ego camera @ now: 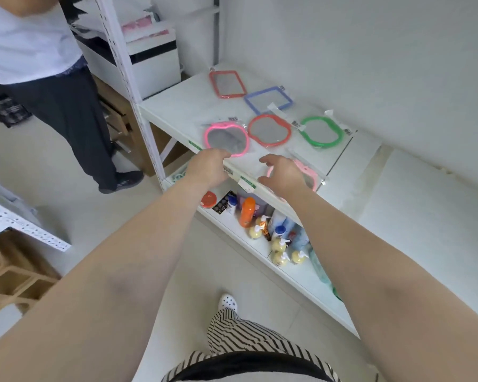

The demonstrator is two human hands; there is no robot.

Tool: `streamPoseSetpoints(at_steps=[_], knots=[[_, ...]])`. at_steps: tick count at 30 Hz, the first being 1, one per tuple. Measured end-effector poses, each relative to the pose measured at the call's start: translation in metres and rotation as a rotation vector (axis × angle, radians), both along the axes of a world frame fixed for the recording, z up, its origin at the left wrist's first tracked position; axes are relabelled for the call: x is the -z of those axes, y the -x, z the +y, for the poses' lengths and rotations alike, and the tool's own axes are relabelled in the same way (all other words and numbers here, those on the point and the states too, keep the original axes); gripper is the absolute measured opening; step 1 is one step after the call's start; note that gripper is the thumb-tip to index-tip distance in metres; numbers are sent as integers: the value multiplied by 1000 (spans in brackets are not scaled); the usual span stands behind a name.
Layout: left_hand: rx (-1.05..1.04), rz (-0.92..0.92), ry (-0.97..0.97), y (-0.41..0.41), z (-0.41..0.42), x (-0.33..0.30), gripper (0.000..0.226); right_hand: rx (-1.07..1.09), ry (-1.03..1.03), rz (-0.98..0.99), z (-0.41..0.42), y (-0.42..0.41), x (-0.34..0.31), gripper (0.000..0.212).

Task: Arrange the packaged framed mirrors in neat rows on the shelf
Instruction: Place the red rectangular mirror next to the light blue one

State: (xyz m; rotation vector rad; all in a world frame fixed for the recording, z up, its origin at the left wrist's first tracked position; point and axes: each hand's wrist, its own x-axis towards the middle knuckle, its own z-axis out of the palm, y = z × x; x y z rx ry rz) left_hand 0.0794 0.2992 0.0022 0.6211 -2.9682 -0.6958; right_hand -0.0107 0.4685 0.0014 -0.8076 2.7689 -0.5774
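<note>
Packaged mirrors lie on the white shelf (177,106). At the back are a red rectangular mirror (227,84) and a blue rectangular mirror (268,99). In front of them lie a pink apple-shaped mirror (226,139), a red apple-shaped mirror (269,130) and a green apple-shaped mirror (322,132) in a row. My left hand (209,168) pinches the bag of the pink mirror at the shelf's front edge. My right hand (286,173) covers a pale pink mirror (308,172) at the front edge, with thumb and forefinger around its left rim.
Another person (39,64) stands to the left beside the shelf post (127,78). The lower shelf holds bottles, among them an orange bottle (247,212) and yellow pump bottles (280,257). A white wall (370,64) backs the shelf. Cardboard trays (14,282) sit on the floor at left.
</note>
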Motion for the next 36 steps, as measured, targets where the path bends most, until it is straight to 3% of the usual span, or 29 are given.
streamPoseSetpoints(at_steps=[14,28,36], knots=[[-34,-44,43,93,-161,3,57,-110,-6,-4,-170,125,7,51],[242,-77,72,221,-288,25,54,263,-16,-71,-260,185,27,51],[178,-65,-4,292,-300,60,47,330,-50,-72,-280,246,40,49]])
